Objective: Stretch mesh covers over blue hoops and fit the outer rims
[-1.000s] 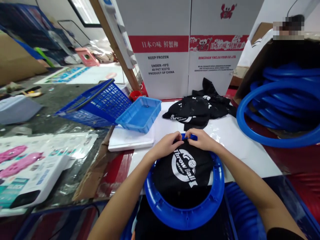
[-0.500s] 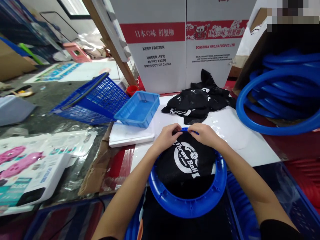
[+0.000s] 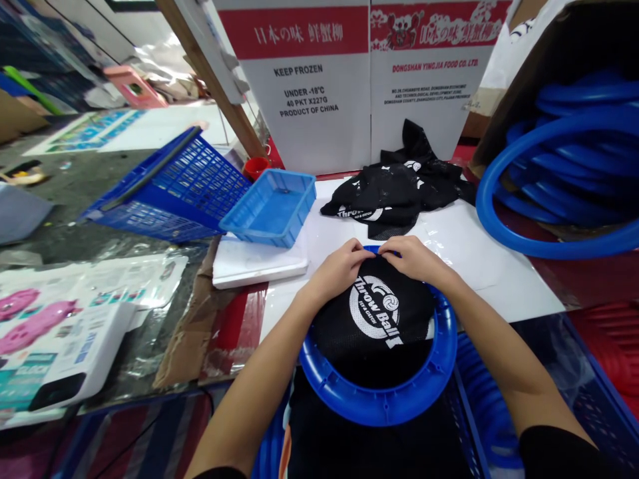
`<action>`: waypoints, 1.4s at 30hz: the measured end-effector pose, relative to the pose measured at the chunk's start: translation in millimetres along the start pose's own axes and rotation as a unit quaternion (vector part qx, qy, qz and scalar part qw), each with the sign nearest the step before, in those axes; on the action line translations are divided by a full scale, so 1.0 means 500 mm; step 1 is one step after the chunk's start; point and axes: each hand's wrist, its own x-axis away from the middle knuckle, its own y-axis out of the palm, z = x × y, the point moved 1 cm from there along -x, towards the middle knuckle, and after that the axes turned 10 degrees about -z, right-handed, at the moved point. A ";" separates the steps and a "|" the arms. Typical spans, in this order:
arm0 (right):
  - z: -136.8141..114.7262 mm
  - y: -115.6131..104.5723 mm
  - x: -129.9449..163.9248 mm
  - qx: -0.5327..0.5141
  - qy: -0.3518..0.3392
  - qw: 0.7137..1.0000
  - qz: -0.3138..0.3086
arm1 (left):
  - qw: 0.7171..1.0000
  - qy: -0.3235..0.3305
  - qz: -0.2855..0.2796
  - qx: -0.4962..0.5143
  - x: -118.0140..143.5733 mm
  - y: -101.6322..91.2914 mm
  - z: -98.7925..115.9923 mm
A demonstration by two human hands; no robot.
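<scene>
1. Both hands at frame centre — my left hand (image 3: 339,269) and my right hand (image 3: 414,259) are closed in a pinch on the far edge of the black mesh net (image 3: 372,313), pressing it onto the top of the blue ring (image 3: 384,399).
2. Net and ring, lower centre — the net bears a white "Throw Ball" print and lies inside the ring, which rests against my lap at the table edge.
3. Progress, as I judge it — only the far edge looks seated on the rim; the near half of the ring stands bare, so most of the fitting is left.
4. Count, nets — one in hand, plus a loose pile of black nets (image 3: 394,193) above centre; number in the pile unclear.
5. Count, rings — one in hand; a stack of blue rings (image 3: 564,173) at far right, too overlapped to count.
6. Count, containers — one shallow blue tray (image 3: 269,209), one tipped blue basket (image 3: 170,189), both left of centre.
7. Count, cartons — two white cartons (image 3: 369,80) at top centre.
</scene>
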 end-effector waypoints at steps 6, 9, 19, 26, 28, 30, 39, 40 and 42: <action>-0.005 0.005 0.000 0.008 0.002 1.000 0.001 | 1.000 -0.005 0.001 0.008 -0.001 -0.003 0.005; -0.007 0.004 0.000 0.004 0.007 1.000 0.004 | 1.000 -0.009 -0.005 0.014 0.000 -0.006 0.008; -0.011 0.011 -0.009 0.033 0.048 0.998 -0.037 | 0.998 -0.057 -0.028 0.003 -0.004 -0.002 0.010; 0.000 -0.012 0.002 0.012 0.048 0.993 -0.103 | 0.997 -0.058 -0.009 0.041 -0.010 -0.014 0.006; 0.003 -0.011 0.002 0.001 0.031 0.996 -0.079 | 0.996 -0.064 0.004 0.059 -0.011 -0.019 0.005; 0.004 -0.004 -0.006 -0.005 0.012 0.999 -0.039 | 0.994 -0.073 0.016 0.076 -0.013 -0.023 0.006; 0.008 0.029 -0.053 -0.069 -0.024 0.997 -0.025 | 0.980 -0.136 0.057 0.135 -0.014 -0.028 0.005; 0.012 0.027 -0.059 -0.083 -0.016 0.996 -0.030 | 0.979 -0.139 0.059 0.139 -0.015 -0.028 0.005; 0.019 0.022 -0.071 -0.111 -0.004 0.992 -0.054 | 0.979 -0.140 0.063 0.137 -0.015 -0.028 0.006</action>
